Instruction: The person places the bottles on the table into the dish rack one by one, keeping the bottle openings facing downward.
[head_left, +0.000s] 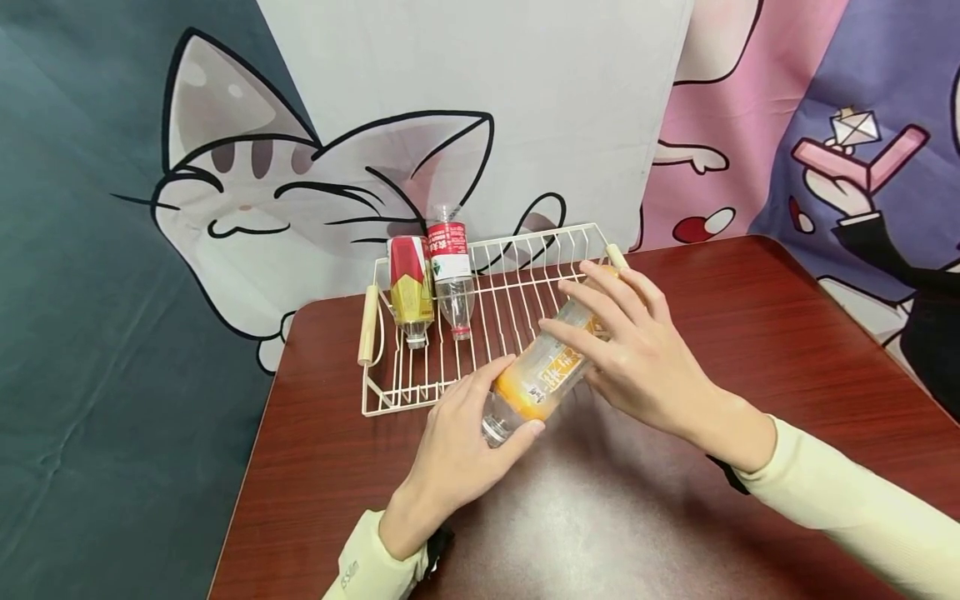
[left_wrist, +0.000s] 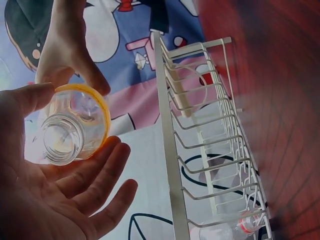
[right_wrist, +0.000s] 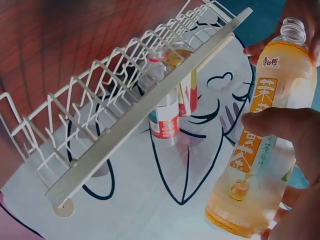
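A clear plastic drink bottle (head_left: 553, 371) with an orange and white label is held up at a slant between both hands, in front of the wire rack. Its capless mouth faces down and left in the head view. My left hand (head_left: 459, 446) grips the neck end, the thumb on one side and the fingers on the other. Near the base, my right hand (head_left: 648, 354) holds the bottle's body. In the right wrist view its thumb lies across the label of the bottle (right_wrist: 262, 95); the left wrist view looks straight into the open bottle mouth (left_wrist: 61, 141).
A white wire rack (head_left: 401, 408) with pale handles stands on the dark red table (head_left: 315, 467). At its left, two bottles lean neck down: a red-and-yellow-labelled bottle (head_left: 411, 279) and a red-and-white-labelled bottle (head_left: 452, 262). Behind hangs a cartoon cloth (head_left: 562, 67).
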